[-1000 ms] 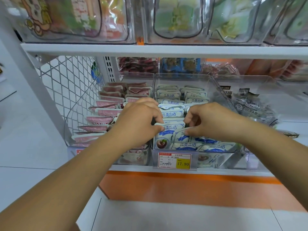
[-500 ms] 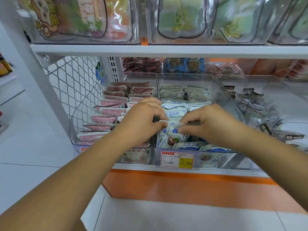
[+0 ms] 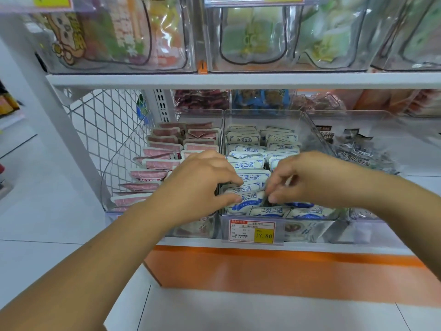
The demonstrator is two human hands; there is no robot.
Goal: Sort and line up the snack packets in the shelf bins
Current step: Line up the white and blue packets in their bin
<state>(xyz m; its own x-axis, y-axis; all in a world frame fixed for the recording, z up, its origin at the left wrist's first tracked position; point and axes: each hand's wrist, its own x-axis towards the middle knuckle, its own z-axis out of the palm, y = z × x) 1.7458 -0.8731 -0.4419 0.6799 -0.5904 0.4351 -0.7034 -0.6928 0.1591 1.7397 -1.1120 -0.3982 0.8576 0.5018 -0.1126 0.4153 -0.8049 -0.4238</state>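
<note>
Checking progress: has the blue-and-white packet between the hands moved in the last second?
Yes. The packet has dropped down, closer to the price tag below it.

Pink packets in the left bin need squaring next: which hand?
Left, probably. The left hand sits right beside the pink packets; the right hand is farther off, across the blue-white packets.

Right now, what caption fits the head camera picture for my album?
Left hand and right hand pinch blue-and-white snack packets in the clear middle bin, beside pink packets.
</note>
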